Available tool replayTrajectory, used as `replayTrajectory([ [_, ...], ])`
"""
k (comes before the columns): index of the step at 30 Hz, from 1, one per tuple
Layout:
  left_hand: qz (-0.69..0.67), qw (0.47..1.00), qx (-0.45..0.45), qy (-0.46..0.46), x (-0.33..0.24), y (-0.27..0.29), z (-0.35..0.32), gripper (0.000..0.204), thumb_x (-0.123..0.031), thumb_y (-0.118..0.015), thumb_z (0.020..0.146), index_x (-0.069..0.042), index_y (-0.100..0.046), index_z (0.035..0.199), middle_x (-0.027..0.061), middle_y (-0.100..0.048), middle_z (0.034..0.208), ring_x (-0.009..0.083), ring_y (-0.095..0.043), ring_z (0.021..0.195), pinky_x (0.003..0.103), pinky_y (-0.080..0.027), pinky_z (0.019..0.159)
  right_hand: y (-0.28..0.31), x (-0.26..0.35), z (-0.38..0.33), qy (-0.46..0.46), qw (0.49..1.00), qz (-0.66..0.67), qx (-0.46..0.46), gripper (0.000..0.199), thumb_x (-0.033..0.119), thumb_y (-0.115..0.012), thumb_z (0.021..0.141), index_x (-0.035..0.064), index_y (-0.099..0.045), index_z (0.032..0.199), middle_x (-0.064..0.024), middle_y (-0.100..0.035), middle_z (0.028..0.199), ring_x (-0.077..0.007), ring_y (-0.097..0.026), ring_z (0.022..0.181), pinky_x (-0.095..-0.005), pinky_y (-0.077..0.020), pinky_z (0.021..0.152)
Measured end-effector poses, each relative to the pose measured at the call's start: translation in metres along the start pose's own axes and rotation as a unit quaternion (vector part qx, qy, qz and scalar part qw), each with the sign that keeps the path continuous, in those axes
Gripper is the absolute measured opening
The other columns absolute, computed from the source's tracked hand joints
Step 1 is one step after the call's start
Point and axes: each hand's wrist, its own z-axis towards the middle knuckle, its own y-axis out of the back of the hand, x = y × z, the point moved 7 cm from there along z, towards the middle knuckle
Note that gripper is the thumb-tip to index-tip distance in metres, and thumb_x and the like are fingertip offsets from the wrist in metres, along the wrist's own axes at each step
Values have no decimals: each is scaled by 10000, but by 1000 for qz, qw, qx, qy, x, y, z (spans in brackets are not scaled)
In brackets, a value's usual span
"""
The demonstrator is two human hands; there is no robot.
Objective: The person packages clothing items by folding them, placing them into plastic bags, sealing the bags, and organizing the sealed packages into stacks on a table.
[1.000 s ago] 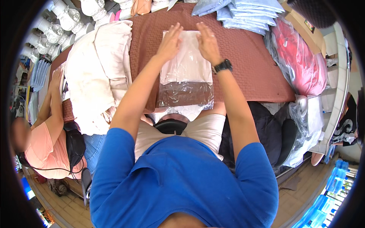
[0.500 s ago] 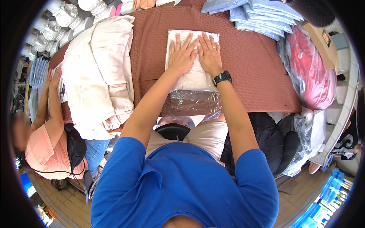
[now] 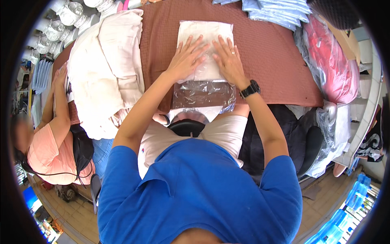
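Observation:
A folded cream garment in a clear plastic bag [image 3: 206,32] lies flat before me on the brown-covered table [image 3: 272,61]. On its left side rests my left hand [image 3: 187,57], fingers spread and stretched out. My right hand [image 3: 230,61] lies open over the right side, with a ring on one finger and a black watch [image 3: 250,88] at the wrist. Neither hand grips anything. The bag's loose, unfilled end [image 3: 203,95] reaches past the near table edge toward my lap.
A big pile of cream cloth [image 3: 105,73] lies to the left, beside a seated co-worker in a peach shirt [image 3: 55,156]. Bagged light-blue garments [image 3: 278,12] are stacked at the far right. Red items in plastic [image 3: 327,61] and a cardboard box [image 3: 341,40] border the table's right side.
Both hands have slid toward me along the bagged garment and moved farther apart. My elbows have spread outward. The whole table sits slightly higher in view.

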Motion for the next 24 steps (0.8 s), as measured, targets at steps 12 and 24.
replayTrajectory([
  [12, 20, 997, -13, -71, -18, 4, -53, 537, -458, -562, 989, -237, -517, 1476, 68, -337, 1624, 375, -240, 1509, 540, -224, 1213, 4, 14, -59, 19, 997, -6, 80, 512, 408, -484, 1040, 185, -476, 1500, -82, -332, 1627, -322, -261, 1513, -514, -263, 1209],
  [24, -162, 983, -24, 78, 4, 59, -141, 608, -18, -731, 805, -107, -570, 1384, 116, -436, 1510, 347, -389, 1391, 437, -322, 1155, 68, -3, -126, -16, 993, 113, -6, 494, 25, -696, 843, 167, -664, 1315, -147, -551, 1280, -339, -530, 1101, -436, -456, 957],
])
